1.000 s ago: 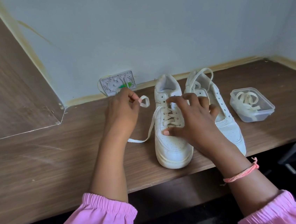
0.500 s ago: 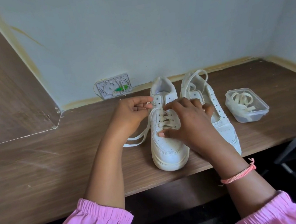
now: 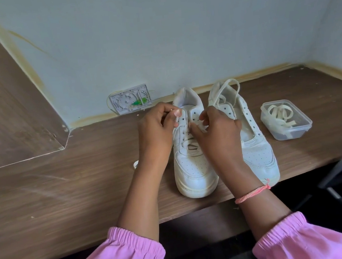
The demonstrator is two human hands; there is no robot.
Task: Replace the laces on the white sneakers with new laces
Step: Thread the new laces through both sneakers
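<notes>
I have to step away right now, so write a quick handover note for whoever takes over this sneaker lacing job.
Left hand: pinching the lace end at the left sneaker's upper eyelets.
Right hand: fingers curled on the lace over the same sneaker's tongue.
Both sneakers stand side by side on the wooden desk, toes toward the person.
Right sneaker: only a loose lace at its collar, eyelets otherwise bare.
More laces lie in the clear plastic tub at the right.
Done: lower rows of the left sneaker are laced.
Left: finish its top eyelets, then lace the right sneaker.
</notes>
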